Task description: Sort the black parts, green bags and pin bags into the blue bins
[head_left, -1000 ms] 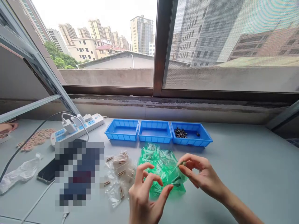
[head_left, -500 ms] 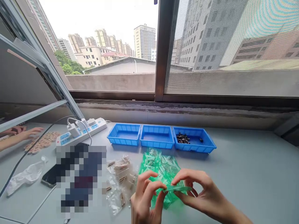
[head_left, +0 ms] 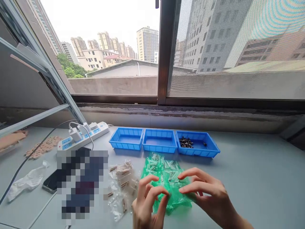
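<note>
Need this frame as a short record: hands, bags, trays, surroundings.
left_hand: left hand at the green bags, thumb and index fingertips close together; hold unclear
right_hand: right hand over the green bags, thumb tip hard to see; hold unclear
bags: green bags in a pile; clear bags with thin brownish pieces, left of them
trays: three blue trays in a row, dark pieces in the rightmost
surroundings: power strip, dark phone, crumpled clear plastic, window behind

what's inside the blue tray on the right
A small pile of dark pieces at its left side and one apart near its right. Pieces buried in the pile can't be seen.
</note>
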A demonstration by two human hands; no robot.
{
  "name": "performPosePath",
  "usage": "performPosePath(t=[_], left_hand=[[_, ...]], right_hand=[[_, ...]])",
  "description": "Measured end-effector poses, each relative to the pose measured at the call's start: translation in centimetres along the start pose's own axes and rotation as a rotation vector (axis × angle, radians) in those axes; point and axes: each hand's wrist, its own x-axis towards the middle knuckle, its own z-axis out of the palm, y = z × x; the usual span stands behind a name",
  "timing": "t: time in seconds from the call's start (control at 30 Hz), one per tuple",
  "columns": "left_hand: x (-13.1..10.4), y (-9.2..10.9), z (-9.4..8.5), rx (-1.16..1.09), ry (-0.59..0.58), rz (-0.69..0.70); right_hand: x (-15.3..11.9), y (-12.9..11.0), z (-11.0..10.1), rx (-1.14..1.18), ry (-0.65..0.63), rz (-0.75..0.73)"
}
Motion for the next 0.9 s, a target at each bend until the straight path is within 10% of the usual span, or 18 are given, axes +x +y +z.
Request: performPosePath(t=[0.9], left_hand=[[-0.3, -0.6, 0.4, 0.020, 0.010, 0.000]], right_hand=[[0.0, 0.0, -0.3, -0.137, 0.015, -0.098]])
